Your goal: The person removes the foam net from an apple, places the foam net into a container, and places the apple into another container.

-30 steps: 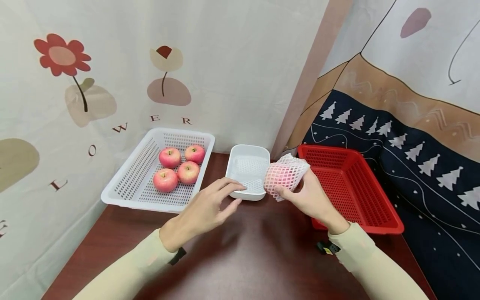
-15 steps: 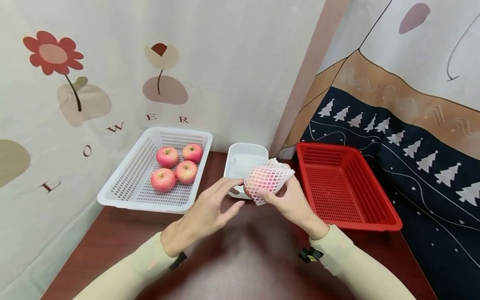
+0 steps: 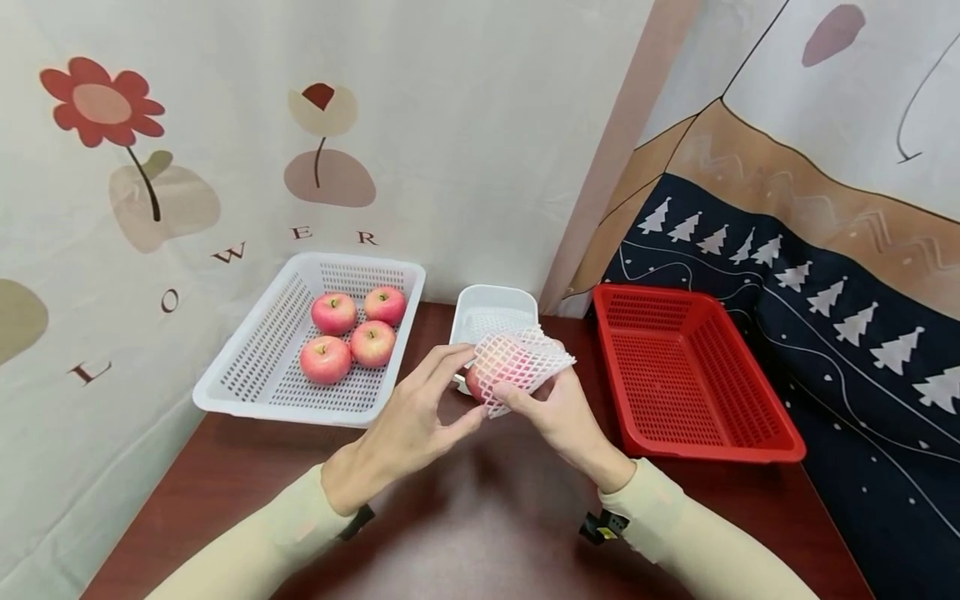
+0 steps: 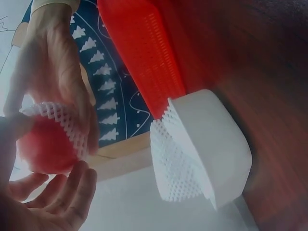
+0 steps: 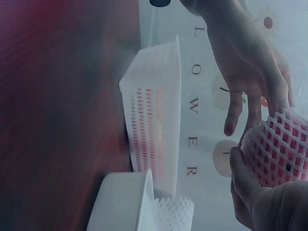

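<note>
My right hand grips a red apple partly covered by a white foam net sleeve. The loose end of the sleeve points right, towards my right palm. Bare red skin shows at the apple's left end. There, my left hand reaches in with thumb and fingers spread and fairly straight, its fingertips right at the fruit. Just behind the apple stands a small white container, its front partly hidden. More foam net sticks out of its open top in the left wrist view.
A white perforated basket with several apples stands on the left of the dark red table. On the right is a red perforated basket. Printed cloth hangs close behind.
My right hand has carried the netted apple leftwards, from beside the small container to in front of it, up to my left fingertips. The left hand has barely moved.
</note>
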Demonstrator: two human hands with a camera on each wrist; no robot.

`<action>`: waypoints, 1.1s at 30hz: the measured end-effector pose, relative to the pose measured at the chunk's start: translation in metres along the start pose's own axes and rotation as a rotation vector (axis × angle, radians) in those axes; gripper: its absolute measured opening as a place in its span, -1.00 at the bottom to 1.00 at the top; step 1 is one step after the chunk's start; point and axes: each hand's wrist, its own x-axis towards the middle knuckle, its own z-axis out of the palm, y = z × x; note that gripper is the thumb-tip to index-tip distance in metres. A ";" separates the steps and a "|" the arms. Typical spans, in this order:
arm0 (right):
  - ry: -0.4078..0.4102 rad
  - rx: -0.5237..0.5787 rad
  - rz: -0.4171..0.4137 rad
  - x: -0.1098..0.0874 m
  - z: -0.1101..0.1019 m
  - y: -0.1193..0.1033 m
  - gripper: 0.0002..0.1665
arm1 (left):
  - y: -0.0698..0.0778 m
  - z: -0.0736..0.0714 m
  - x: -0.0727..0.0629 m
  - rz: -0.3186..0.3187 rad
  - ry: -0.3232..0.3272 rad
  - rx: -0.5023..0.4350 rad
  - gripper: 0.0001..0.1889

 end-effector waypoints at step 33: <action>-0.223 -0.520 -0.199 0.005 -0.019 -0.026 0.37 | -0.004 -0.021 -0.002 0.011 -0.112 0.078 -0.06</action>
